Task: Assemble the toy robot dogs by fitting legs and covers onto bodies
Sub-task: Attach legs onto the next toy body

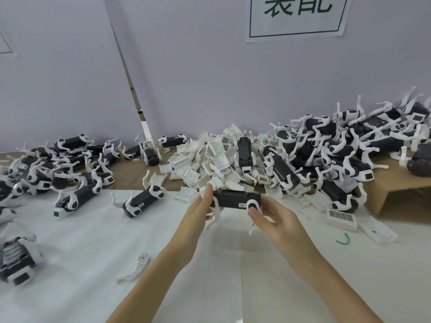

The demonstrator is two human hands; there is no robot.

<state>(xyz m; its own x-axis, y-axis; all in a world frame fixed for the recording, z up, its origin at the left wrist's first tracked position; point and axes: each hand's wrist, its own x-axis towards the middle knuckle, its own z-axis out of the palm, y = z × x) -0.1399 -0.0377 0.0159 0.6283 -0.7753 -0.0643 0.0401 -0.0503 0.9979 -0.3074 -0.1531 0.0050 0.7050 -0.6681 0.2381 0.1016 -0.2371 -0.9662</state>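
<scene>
— Left hand (pixel 202 207) grips the dog body (pixel 235 199) at its 9 o'clock end, fingers curled round it; right hand (pixel 268 217) pinches the leg hub at 3 o'clock. Body's held mid-air, frame centre, above the white mat (pixel 93 241).
— Step?
— Legs look fitted, so prob. cover next. Cover pile (pixel 210 157) sits at 12 o'clock, just beyond. Needs one hand freed to grab one, then line up w/ body top.
</scene>
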